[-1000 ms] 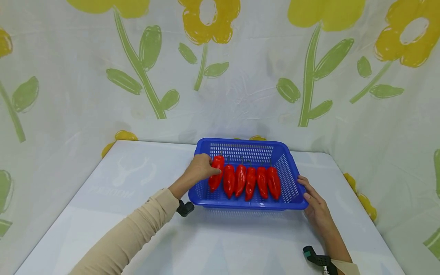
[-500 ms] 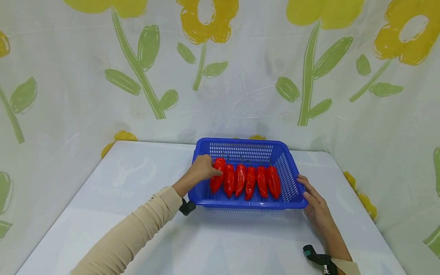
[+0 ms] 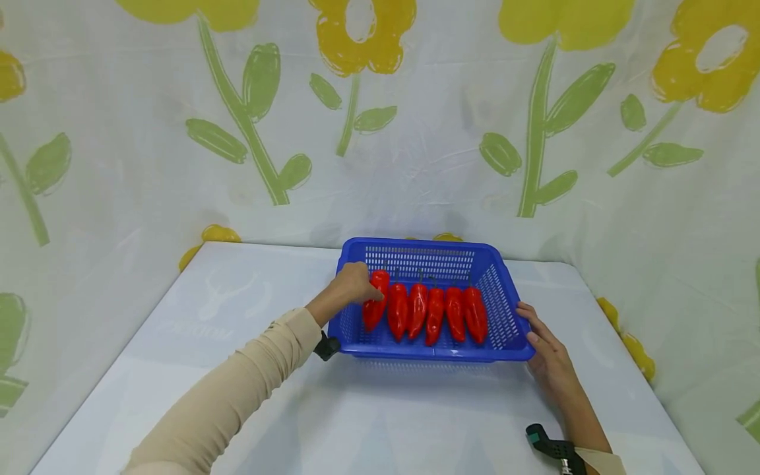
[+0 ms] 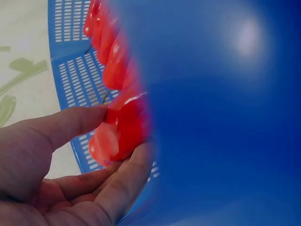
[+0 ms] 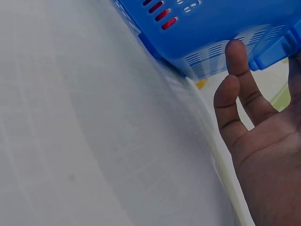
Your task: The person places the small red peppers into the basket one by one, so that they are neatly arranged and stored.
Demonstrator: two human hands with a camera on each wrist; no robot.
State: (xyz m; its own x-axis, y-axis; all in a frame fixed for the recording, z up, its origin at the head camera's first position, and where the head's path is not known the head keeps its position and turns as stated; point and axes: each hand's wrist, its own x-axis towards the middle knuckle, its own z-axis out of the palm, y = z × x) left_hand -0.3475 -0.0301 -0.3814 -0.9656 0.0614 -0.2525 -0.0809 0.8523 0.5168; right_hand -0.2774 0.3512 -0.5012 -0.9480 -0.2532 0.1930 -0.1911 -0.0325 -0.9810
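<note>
My left hand point(image 3: 353, 284) reaches over the left side of a blue plastic basket point(image 3: 424, 354) and pinches the leftmost red pepper point(image 3: 375, 315). In the left wrist view, the thumb lies on one side of that glossy pepper point(image 4: 124, 125) and the fingers point(image 4: 124, 181) on the other. Several more red peppers point(image 3: 435, 315) lie side by side in a row to its right, stems towards the back. At the basket's right rim, my right hand point(image 3: 549, 359) holds the edge near the front corner; its grip is partly cut off in the right wrist view.
The basket stands on a white table point(image 3: 410, 422), near its back edge. Behind hangs a white cloth point(image 3: 427, 178) printed with yellow flowers and green leaves. The blue basket wall fills much of the left wrist view.
My left hand and its pepper have shifted slightly right, closer to the row. My right hand stays at the basket's rim, and the other peppers keep their places.
</note>
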